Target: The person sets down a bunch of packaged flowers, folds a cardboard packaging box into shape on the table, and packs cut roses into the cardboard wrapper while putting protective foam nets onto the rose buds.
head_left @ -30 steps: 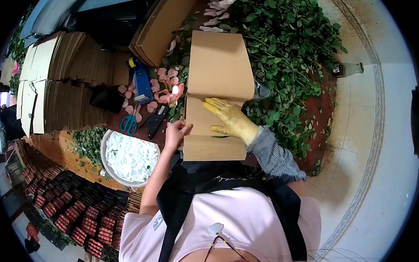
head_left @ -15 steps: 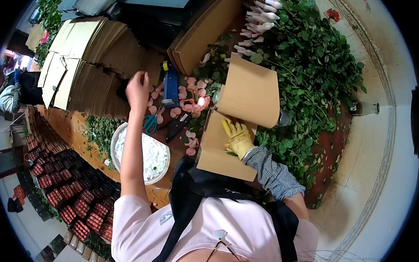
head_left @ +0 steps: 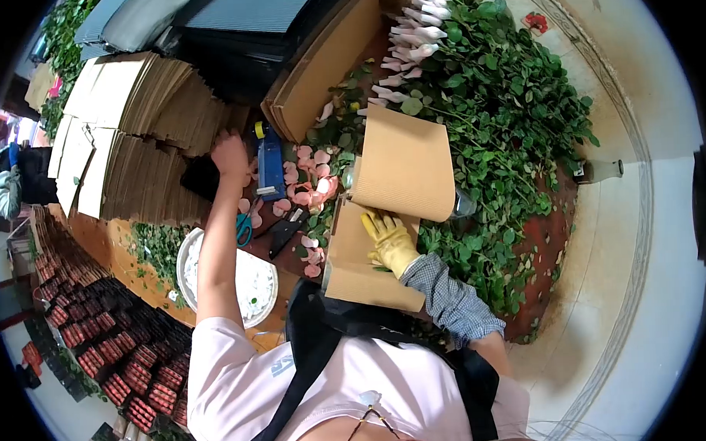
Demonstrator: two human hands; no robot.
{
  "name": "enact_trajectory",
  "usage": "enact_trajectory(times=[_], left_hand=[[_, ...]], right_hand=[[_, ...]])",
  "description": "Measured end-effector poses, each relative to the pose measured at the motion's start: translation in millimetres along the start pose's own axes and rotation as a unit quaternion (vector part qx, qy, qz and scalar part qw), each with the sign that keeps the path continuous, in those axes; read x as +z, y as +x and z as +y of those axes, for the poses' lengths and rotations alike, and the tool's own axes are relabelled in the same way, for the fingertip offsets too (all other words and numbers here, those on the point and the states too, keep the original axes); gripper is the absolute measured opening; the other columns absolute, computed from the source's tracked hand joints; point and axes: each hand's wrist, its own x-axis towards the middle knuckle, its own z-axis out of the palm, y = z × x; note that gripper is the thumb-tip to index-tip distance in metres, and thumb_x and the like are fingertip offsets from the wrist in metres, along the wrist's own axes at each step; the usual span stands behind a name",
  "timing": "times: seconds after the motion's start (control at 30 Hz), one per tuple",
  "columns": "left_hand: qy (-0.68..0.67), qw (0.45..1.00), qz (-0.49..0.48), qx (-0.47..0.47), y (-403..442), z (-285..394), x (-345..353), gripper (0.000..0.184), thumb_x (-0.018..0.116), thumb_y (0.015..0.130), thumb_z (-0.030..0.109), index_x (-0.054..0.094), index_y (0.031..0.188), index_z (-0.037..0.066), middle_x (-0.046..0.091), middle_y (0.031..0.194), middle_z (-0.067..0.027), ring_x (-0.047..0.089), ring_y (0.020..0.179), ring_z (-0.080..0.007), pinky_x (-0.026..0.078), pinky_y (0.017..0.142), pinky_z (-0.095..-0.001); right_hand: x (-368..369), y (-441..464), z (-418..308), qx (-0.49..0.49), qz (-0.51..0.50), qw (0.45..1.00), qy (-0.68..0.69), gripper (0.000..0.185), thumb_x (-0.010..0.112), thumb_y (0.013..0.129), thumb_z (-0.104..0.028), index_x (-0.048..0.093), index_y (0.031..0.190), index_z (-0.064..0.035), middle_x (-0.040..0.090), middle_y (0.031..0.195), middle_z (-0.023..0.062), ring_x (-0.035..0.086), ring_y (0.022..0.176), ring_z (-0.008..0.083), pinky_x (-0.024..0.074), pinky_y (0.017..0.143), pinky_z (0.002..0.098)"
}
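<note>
My left hand (head_left: 229, 154), bare, is beside the blue tape dispenser (head_left: 270, 165) with its yellow roll, close to the stacked cardboard. Its fingers look curled closed; whatever they may hold is hidden. My right hand (head_left: 390, 242) wears a yellow glove and lies on a corrugated cardboard sheet (head_left: 372, 288), fingers spread. Beyond the glove, the sheet's upper part (head_left: 404, 163) curves up and over. Clear plastic (head_left: 464, 204) shows at its right edge. Left of the sheet are a black-handled tool (head_left: 287, 231), teal-handled scissors (head_left: 244, 227) and pink petals (head_left: 321, 187).
A white tub (head_left: 271, 293) of small white pieces stands under my left forearm. Cardboard stacks (head_left: 126, 166) rise at the left. Leafy rose stems (head_left: 512, 114) with white-sleeved heads (head_left: 420, 35) cover the right side. A glass bottle (head_left: 604, 170) lies on the floor.
The view has shifted, moving the table's contents left and slightly down. My left hand has moved slightly relative to the tape dispenser. My gloved right hand stays on the cardboard, its fingers more spread.
</note>
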Motion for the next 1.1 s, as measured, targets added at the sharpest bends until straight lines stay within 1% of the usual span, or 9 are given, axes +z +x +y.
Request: enact_trajectory(times=[0.1,0.3,0.47,0.63,0.7,0.77,0.97,1.03,1.1], left_hand=[[-0.056,0.991,-0.118,-0.026,5.6,-10.3,-17.1,0.027,0.058,0.096,0.028,0.07,0.096,0.003,0.068,0.099,-0.0185,0.069,0.081,-0.0328,0.055,0.059,-0.0456],[-0.256,0.946,0.196,-0.019,-25.2,-19.5,-170.8,0.018,0.06,0.095,0.015,0.072,0.099,0.003,0.068,0.099,-0.0122,0.064,0.093,-0.03,0.053,0.078,-0.037],[-0.539,0.718,-0.44,-0.015,-109.7,-18.8,-210.5,0.016,0.064,0.091,0.014,0.07,0.094,0.001,0.067,0.086,0.0012,0.059,0.078,-0.007,0.048,0.071,-0.0238],[-0.633,0.473,-0.609,-0.066,-156.6,80.8,-122.3,0.031,0.062,0.097,0.028,0.066,0.105,-0.002,0.068,0.088,-0.0015,0.061,0.071,-0.0074,0.05,0.063,-0.0242],[-0.654,0.475,-0.585,-0.071,-167.5,121.2,-94.8,0.03,0.063,0.097,0.031,0.067,0.094,0.002,0.065,0.078,-0.0003,0.058,0.067,-0.0067,0.047,0.059,-0.0245],[-0.55,0.709,-0.43,0.1,-189.6,139.6,-50.1,0.031,0.063,0.097,0.031,0.063,0.08,0.004,0.056,0.068,0.0015,0.05,0.062,-0.0054,0.041,0.054,-0.0246],[-0.598,0.708,-0.376,0.003,-212.5,146.1,-42.9,0.031,0.069,0.095,0.024,0.061,0.075,0.001,0.053,0.063,0.0033,0.043,0.059,-0.0046,0.036,0.052,-0.0245],[-0.622,0.595,-0.499,-0.103,-201.6,141.0,-55.1,0.033,0.069,0.095,0.027,0.059,0.072,0.006,0.054,0.064,0.0055,0.043,0.057,-0.0028,0.035,0.051,-0.0226],[-0.629,0.624,-0.46,-0.063,-201.2,140.8,-27.9,0.031,0.072,0.092,0.026,0.061,0.071,0.006,0.058,0.063,0.002,0.051,0.055,-0.0048,0.039,0.049,-0.0251]], right_hand=[[0.1,3.1,-1.2,0.001,0.0,1.0,0.008,0.103,0.07,0.08,-0.046,0.013,0.156,-0.0062,0.029,0.156,0.0169,0.032,0.14,0.0371,0.0209,0.116,0.0516],[-0.1,0.5,1.4,-0.024,0.027,0.999,-0.032,0.101,0.072,0.078,-0.043,0.018,0.155,-0.0052,0.035,0.152,0.0159,0.037,0.135,0.0359,0.027,0.112,0.0486],[10.3,9.8,2.2,-0.006,0.025,0.997,-0.066,0.093,0.067,0.084,-0.036,0.016,0.155,-0.0067,0.032,0.155,0.0139,0.038,0.136,0.0324,0.0294,0.112,0.0453],[-24.0,10.2,-9.5,0.006,-0.113,0.985,-0.13,0.059,0.045,0.1,-0.028,0.028,0.153,-0.0094,0.028,0.159,0.0109,0.035,0.139,0.0297,0.0296,0.114,0.0409],[-15.7,13.3,-10.8,0.042,-0.162,0.984,-0.062,0.05,0.053,0.095,-0.026,0.049,0.142,-0.0113,0.049,0.145,0.015,0.053,0.125,0.0324,0.0392,0.107,0.0465],[-15.7,-0.1,4.2,-0.021,-0.044,0.997,-0.065,0.047,0.061,0.087,-0.028,0.059,0.131,-0.0109,0.062,0.129,0.0157,0.06,0.114,0.0341,0.0441,0.1,0.0498],[-34.5,-29.2,31.9,-0.106,0.201,0.942,0.245,0.053,0.069,0.082,-0.032,0.059,0.124,-0.002,0.063,0.123,0.0188,0.059,0.115,0.0352,0.0473,0.098,0.0429],[-46.6,-22.6,20.3,-0.126,0.173,0.959,0.188,0.079,0.073,0.08,-0.034,0.041,0.146,-0.0049,0.049,0.143,0.02,0.053,0.126,0.0342,0.0442,0.103,0.0437],[-48.6,-5.2,-2.5,0.014,-0.015,0.998,0.059,0.092,0.076,0.078,-0.037,0.03,0.153,-0.0083,0.047,0.146,0.0175,0.051,0.128,0.0346,0.0424,0.104,0.0461]])
